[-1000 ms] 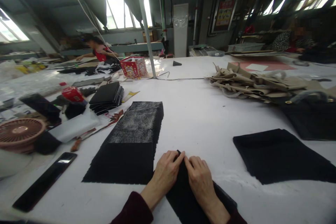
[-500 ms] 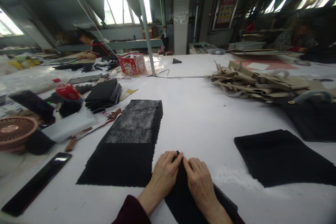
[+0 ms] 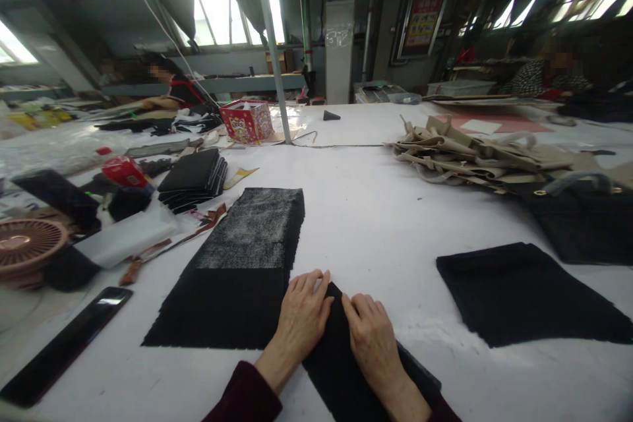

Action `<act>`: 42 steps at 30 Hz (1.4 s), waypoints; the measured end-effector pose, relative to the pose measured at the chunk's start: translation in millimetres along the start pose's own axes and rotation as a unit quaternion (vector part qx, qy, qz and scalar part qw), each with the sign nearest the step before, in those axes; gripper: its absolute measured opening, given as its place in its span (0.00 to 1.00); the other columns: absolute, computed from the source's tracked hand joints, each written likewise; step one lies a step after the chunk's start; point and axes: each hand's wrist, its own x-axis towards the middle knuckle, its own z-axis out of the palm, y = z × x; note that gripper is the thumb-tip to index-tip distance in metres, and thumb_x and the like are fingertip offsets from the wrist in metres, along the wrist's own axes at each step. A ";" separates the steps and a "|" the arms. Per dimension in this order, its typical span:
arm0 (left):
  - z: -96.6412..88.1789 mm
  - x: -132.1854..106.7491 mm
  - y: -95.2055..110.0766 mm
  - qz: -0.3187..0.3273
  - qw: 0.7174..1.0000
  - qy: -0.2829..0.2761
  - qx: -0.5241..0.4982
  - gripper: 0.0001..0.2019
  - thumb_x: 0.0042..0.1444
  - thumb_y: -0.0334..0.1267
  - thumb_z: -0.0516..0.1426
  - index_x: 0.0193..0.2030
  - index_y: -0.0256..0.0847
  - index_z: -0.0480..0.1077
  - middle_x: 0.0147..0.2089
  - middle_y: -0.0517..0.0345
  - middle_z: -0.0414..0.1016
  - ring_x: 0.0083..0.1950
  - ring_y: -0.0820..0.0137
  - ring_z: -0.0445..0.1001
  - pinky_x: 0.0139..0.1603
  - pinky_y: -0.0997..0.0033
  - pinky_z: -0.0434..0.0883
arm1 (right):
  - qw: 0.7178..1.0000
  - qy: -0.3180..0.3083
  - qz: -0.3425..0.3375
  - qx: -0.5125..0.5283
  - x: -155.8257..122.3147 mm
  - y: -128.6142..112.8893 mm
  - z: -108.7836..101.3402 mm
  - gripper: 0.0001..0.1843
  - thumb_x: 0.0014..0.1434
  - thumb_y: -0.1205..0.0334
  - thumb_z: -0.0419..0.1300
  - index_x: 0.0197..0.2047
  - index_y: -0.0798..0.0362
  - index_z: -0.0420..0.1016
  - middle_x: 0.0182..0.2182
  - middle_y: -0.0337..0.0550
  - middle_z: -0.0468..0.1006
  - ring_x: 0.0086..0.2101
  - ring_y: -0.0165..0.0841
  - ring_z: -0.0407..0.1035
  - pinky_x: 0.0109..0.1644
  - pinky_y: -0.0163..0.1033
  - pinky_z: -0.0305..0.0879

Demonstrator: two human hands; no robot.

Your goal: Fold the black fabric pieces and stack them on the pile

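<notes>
A black fabric piece [image 3: 336, 356] lies folded at the front of the table, its pointed top between my hands. My left hand [image 3: 305, 310] grips its upper left edge, thumb on the cloth and fingertips bent at the corner. On the right edge, my right hand [image 3: 370, 333] has its fingers curled and pressed together on the cloth. Part of the fabric is hidden under my right hand and wrist. Just left of my hands rests a stack of black fabric pieces [image 3: 222, 306], its upper part speckled grey. Another black fabric stack [image 3: 529, 293] sits to the right.
Beige strapped pieces [image 3: 484, 151] are heaped at the back right, near a black bag [image 3: 588, 224]. Along the left are a dark glossy bar [image 3: 69, 343], a pink fan [image 3: 30, 247] and folded black pieces [image 3: 190, 175]. A pole [image 3: 273, 46] rises behind a red box [image 3: 246, 122]. Co-workers sit farther back.
My left hand has shifted slightly up and left, away from my right hand. The gap between the hands is wider, and more of the fabric's pointed top shows.
</notes>
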 end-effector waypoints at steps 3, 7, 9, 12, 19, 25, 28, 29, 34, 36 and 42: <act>-3.5 0.9 2.2 0.056 0.998 -0.010 -0.004 0.22 0.62 0.28 0.50 0.63 0.42 0.62 0.61 0.50 0.67 0.61 0.58 0.64 0.62 0.54 0.62 | 1.000 -0.004 0.003 -0.001 1.5 -0.7 -0.2 0.17 0.64 0.75 0.48 0.52 0.56 0.71 0.34 0.46 0.70 0.35 0.38 0.62 0.40 0.44 0.58; 1.4 -0.7 5.8 0.100 0.994 -0.052 0.000 0.21 0.60 0.25 0.50 0.59 0.38 0.66 0.58 0.51 0.71 0.61 0.59 0.64 0.65 0.57 0.59 | 1.000 -0.014 0.009 0.007 2.6 0.5 -1.3 0.17 0.64 0.74 0.48 0.51 0.57 0.72 0.34 0.47 0.70 0.35 0.38 0.62 0.40 0.43 0.58; 2.9 -1.5 6.8 0.101 0.993 -0.063 0.012 0.21 0.60 0.25 0.50 0.60 0.37 0.66 0.58 0.51 0.71 0.62 0.59 0.63 0.67 0.57 0.56 | 1.000 -0.016 0.010 0.023 1.1 3.0 -2.0 0.17 0.65 0.73 0.48 0.52 0.56 0.71 0.35 0.47 0.70 0.36 0.37 0.63 0.41 0.42 0.58; 0.5 -2.2 8.3 0.110 0.991 -0.074 0.023 0.23 0.60 0.25 0.50 0.62 0.39 0.63 0.58 0.51 0.70 0.62 0.60 0.63 0.68 0.57 0.54 | 0.998 -0.021 0.008 0.059 -4.8 8.3 -3.2 0.19 0.66 0.73 0.48 0.56 0.56 0.69 0.36 0.47 0.70 0.38 0.37 0.63 0.42 0.41 0.59; -7.1 -1.6 13.5 0.122 0.988 -0.089 0.015 0.24 0.58 0.24 0.50 0.61 0.41 0.64 0.58 0.50 0.68 0.63 0.62 0.62 0.68 0.57 0.53 | 0.996 -0.023 0.012 0.090 -22.8 18.2 -10.2 0.19 0.66 0.72 0.47 0.56 0.55 0.70 0.37 0.47 0.69 0.39 0.37 0.63 0.43 0.40 0.61; -7.8 -2.4 17.5 0.152 0.978 -0.131 0.058 0.28 0.57 0.25 0.51 0.65 0.40 0.58 0.60 0.49 0.67 0.63 0.62 0.61 0.69 0.58 0.51 | 0.996 -0.018 0.012 0.083 -35.1 20.6 -19.0 0.18 0.66 0.73 0.48 0.55 0.57 0.69 0.37 0.47 0.68 0.39 0.37 0.62 0.43 0.42 0.61; -9.6 -3.0 20.7 0.166 0.973 -0.141 0.079 0.29 0.57 0.25 0.51 0.66 0.42 0.58 0.60 0.49 0.65 0.63 0.61 0.61 0.68 0.57 0.51 | 0.997 -0.012 0.008 0.077 -40.6 22.6 -22.2 0.18 0.65 0.74 0.47 0.55 0.57 0.69 0.36 0.47 0.68 0.39 0.37 0.62 0.43 0.43 0.61; -10.0 -3.0 21.8 0.167 0.973 -0.140 0.082 0.28 0.56 0.25 0.51 0.65 0.41 0.58 0.60 0.49 0.65 0.63 0.61 0.61 0.68 0.57 0.51 | 0.997 -0.011 0.005 0.077 -42.2 23.3 -23.3 0.18 0.65 0.74 0.47 0.55 0.57 0.69 0.36 0.47 0.68 0.38 0.37 0.62 0.43 0.43 0.61; -9.6 -2.5 26.7 0.190 0.968 -0.147 0.080 0.27 0.58 0.26 0.51 0.65 0.37 0.58 0.57 0.48 0.67 0.62 0.62 0.61 0.68 0.59 0.52 | 0.997 -0.008 0.006 0.073 -48.9 26.6 -29.7 0.19 0.64 0.76 0.48 0.54 0.57 0.70 0.36 0.47 0.68 0.38 0.38 0.61 0.43 0.43 0.61; -9.5 -3.5 28.7 0.196 0.965 -0.153 0.082 0.27 0.58 0.26 0.51 0.66 0.37 0.57 0.57 0.49 0.67 0.61 0.62 0.62 0.68 0.60 0.53 | 0.997 -0.011 0.008 0.072 -51.7 27.8 -32.6 0.18 0.64 0.76 0.48 0.54 0.58 0.70 0.36 0.47 0.68 0.38 0.38 0.61 0.43 0.43 0.61; -10.8 -6.5 36.1 0.198 0.963 -0.157 0.090 0.33 0.55 0.23 0.51 0.67 0.43 0.55 0.59 0.50 0.64 0.62 0.61 0.61 0.68 0.55 0.52 | 0.998 -0.021 0.016 0.064 -60.8 32.2 -39.1 0.17 0.64 0.75 0.50 0.53 0.58 0.70 0.36 0.47 0.68 0.38 0.38 0.61 0.43 0.43 0.61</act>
